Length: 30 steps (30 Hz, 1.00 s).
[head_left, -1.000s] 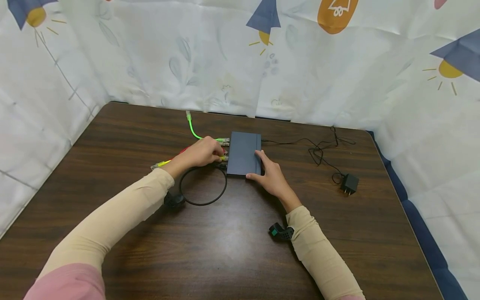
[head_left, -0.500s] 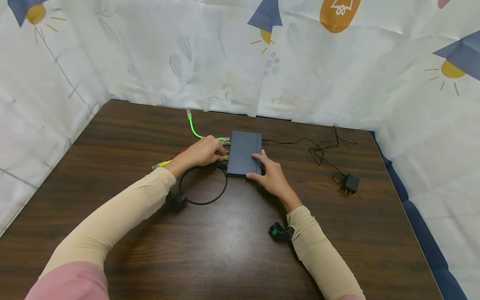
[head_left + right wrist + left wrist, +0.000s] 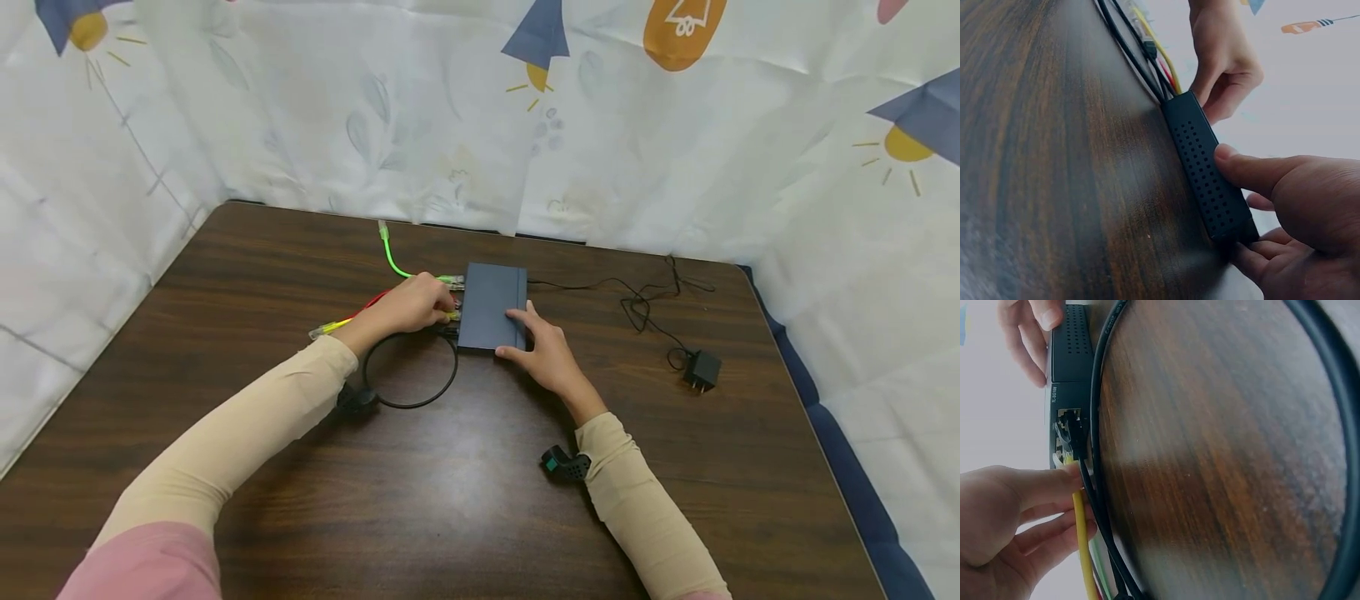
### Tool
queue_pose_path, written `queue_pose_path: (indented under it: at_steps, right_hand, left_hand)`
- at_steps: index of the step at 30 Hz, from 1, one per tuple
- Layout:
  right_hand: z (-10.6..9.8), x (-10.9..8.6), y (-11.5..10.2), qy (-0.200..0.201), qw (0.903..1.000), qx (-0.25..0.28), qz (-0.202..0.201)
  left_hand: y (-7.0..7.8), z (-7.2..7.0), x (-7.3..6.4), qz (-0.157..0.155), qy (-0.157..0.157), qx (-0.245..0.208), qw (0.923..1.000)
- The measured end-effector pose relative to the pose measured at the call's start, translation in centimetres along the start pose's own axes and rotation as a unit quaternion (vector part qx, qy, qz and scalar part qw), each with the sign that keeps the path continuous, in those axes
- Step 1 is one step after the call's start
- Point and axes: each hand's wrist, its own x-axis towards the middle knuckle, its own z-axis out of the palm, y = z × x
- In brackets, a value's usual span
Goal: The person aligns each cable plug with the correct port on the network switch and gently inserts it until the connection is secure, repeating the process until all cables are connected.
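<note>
A dark network switch (image 3: 492,304) lies flat on the table, its row of ports facing left. My left hand (image 3: 416,302) is at that side, pinching the yellow network cable (image 3: 1083,531) close to its plug, which sits at a port and is partly hidden by the fingers. Just beside it, a black plug (image 3: 1072,434) is in the end port, and its black cable (image 3: 408,407) loops over the table. My right hand (image 3: 547,354) grips the switch's right end, thumb on the near side (image 3: 1225,152). Green (image 3: 390,257) and red (image 3: 371,302) cables run leftward behind the left hand.
A thin black power cord (image 3: 637,302) leaves the switch's right side in tangled loops and ends at a power adapter (image 3: 702,370). The yellow cable's loose plug (image 3: 322,331) lies left of the hand. A printed white curtain (image 3: 450,125) hangs behind the table (image 3: 450,500).
The right index finger has shifted from the switch's edge onto its top. Otherwise the hands and cables hold their places; the head view has drifted slightly.
</note>
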Motion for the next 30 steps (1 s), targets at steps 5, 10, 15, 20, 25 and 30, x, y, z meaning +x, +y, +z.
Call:
queue_pose_path:
  at_steps: [5, 10, 15, 20, 25, 30]
  right_hand:
    - [0.1, 0.0, 0.3, 0.001, 0.9999, 0.013, 0.005]
    - [0.1, 0.0, 0.4, 0.002, 0.9993, 0.035, 0.010]
    - [0.1, 0.0, 0.4, 0.002, 0.9991, 0.041, 0.014]
    - [0.1, 0.0, 0.3, 0.002, 0.9990, 0.043, 0.014]
    - [0.0, 0.0, 0.3, 0.000, 0.9987, 0.050, 0.015]
    - [0.0, -0.1, 0.3, -0.001, 0.9984, 0.055, 0.013]
  left_hand:
    - [0.0, 0.1, 0.0, -0.008, 0.000, -0.001, 1.0000]
    - [-0.1, 0.3, 0.0, -0.019, -0.001, -0.005, 0.9998]
    - [-0.2, 0.1, -0.2, -0.029, -0.008, -0.006, 0.9995]
    - [-0.1, -0.6, -0.4, -0.052, -0.020, -0.007, 0.9984]
    - [0.0, -1.1, -0.6, -0.059, -0.026, -0.013, 0.9978]
    - [0.1, -1.0, -0.7, -0.058, -0.023, -0.014, 0.9980]
